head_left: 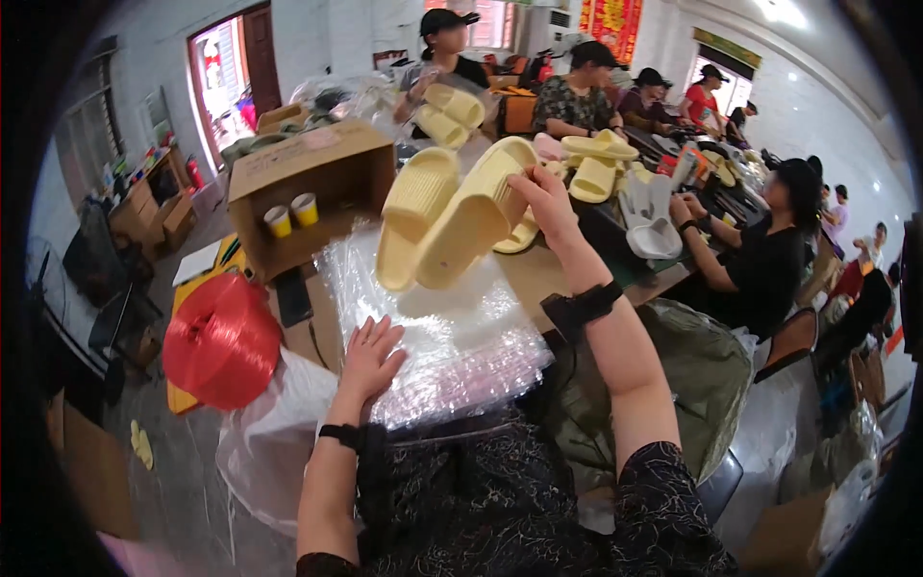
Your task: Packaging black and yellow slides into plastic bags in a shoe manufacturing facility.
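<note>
My right hand [546, 200] grips a pair of pale yellow slippers [469, 229] and holds them up above a stack of clear plastic bags [461, 332]. One slipper overlaps the other, and my fingers close on the strap end of the nearer one. Flat on the left edge of the bags rests my left hand [371, 358], its fingers spread and nothing in it. Just beyond the held pair, part of another yellow slipper [519, 236] lies on the table.
An open cardboard box [317, 159] holds two yellow-and-white cups [305, 209]. To the left sit a red twine roll [221, 341] and a dark phone [293, 296]. More slippers [594, 178] lie right. Across the table a person [447, 58] holds slippers; another person [769, 240] works at the right.
</note>
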A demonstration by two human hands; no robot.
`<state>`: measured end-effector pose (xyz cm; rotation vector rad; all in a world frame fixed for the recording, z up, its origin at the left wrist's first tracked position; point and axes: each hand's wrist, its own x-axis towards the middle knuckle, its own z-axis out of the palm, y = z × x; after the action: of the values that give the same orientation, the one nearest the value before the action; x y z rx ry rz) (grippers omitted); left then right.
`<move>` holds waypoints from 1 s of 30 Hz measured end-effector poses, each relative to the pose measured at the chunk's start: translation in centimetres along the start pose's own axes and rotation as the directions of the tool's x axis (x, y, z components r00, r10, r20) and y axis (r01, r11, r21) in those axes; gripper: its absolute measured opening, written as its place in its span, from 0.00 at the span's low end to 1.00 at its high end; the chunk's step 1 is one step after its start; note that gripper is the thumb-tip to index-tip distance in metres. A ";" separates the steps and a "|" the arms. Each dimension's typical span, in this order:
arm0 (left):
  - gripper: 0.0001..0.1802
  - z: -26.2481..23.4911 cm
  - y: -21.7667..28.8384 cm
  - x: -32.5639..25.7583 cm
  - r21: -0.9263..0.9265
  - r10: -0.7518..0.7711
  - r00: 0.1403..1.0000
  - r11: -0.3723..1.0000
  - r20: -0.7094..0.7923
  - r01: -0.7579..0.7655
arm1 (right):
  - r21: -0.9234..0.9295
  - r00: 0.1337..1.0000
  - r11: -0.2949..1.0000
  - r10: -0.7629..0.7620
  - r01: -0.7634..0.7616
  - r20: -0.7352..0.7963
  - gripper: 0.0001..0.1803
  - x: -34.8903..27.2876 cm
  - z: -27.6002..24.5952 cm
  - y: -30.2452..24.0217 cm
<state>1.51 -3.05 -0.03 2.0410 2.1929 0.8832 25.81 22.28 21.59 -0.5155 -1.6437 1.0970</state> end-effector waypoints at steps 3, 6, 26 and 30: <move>0.27 -0.6 0.7 0.1 -0.005 -0.018 1.000 1.000 0.010 0.018 | -0.284 0.967 0.953 0.162 -0.102 0.195 0.22 -0.1 1.6 2.1; 0.26 -1.1 0.8 -0.6 -0.026 -0.030 1.000 0.999 0.008 0.030 | -0.438 0.951 0.897 0.188 -0.064 0.246 0.24 -0.7 3.9 5.5; 0.25 -1.0 1.4 0.3 -0.006 0.000 1.000 1.000 0.025 0.001 | -0.866 0.928 0.491 0.273 0.093 0.255 0.41 -6.5 16.5 14.3; 0.25 -1.1 1.0 -0.9 -0.004 -0.020 0.999 1.000 0.027 0.020 | -0.814 0.940 0.573 0.322 -0.099 0.112 0.38 -5.1 19.5 15.2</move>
<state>2.12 -4.35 0.93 2.0133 2.1921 0.8527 7.04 17.87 5.32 -1.2361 -2.3382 0.5119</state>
